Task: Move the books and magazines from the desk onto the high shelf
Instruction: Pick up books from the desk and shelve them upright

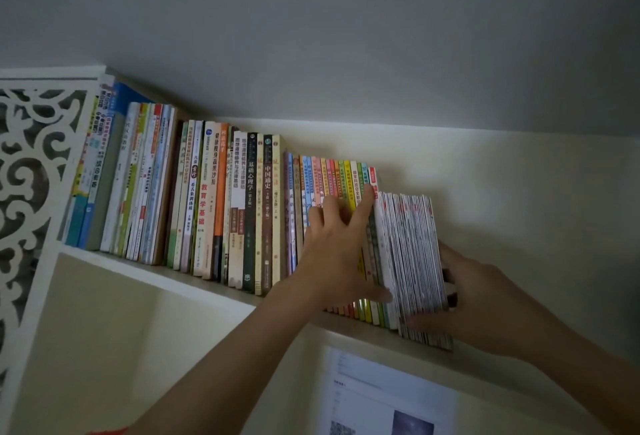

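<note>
A high shelf [194,287] carries a long row of upright books [221,199]. At its right end stands a bundle of thin magazines [412,254], overhanging the shelf's front edge. The right hand [485,299] grasps the bundle from the right; the left hand [332,247], fingers spread and straight, presses against the neighbouring book spines.

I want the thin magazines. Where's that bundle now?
The magazine bundle stands upright at the right end of the book row on the high shelf, between the left hand and right hand.
</note>
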The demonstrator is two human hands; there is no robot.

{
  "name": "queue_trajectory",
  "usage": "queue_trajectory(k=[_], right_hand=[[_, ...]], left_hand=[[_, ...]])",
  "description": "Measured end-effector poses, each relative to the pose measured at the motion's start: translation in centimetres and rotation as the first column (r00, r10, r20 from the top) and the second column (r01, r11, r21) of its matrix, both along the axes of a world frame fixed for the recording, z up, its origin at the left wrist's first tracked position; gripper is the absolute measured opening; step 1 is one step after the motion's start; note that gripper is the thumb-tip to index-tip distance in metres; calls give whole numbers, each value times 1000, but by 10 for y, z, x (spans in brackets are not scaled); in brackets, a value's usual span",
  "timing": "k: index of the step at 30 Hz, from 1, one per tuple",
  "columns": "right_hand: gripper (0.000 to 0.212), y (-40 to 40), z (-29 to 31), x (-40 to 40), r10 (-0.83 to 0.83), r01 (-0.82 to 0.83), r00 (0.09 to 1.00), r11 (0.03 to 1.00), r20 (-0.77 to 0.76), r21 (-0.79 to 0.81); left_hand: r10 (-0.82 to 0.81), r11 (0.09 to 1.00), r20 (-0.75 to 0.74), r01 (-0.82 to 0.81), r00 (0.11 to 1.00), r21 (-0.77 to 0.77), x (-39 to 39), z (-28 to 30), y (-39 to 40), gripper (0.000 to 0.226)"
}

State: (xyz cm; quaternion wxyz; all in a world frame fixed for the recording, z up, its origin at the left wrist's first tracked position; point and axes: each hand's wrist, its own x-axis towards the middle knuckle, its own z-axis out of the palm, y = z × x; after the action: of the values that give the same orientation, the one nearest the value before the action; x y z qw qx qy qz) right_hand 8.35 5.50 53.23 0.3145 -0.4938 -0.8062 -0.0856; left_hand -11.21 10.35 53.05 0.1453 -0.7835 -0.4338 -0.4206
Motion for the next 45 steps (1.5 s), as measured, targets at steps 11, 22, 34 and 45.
queue_trajectory(k=[11,22,34,45], right_hand=[[100,-4,-3,-3,-19,17,999,999,-47,-34],[133,6,77,-84,-300,242,923,939,241,244],[133,25,89,-99,-335,261,878,934,342,245],[142,23,91,-131,-561,395,633,826,533,401]], left_hand=[[42,991,-6,-41,999,127,7,-10,-3,133],[202,967,-138,-174,970,186,-68,-33,15,125],[219,942,-120,-179,968,283,-73,-24,16,117],[307,925,-139,-262,941,274,-66,-17,7,105]])
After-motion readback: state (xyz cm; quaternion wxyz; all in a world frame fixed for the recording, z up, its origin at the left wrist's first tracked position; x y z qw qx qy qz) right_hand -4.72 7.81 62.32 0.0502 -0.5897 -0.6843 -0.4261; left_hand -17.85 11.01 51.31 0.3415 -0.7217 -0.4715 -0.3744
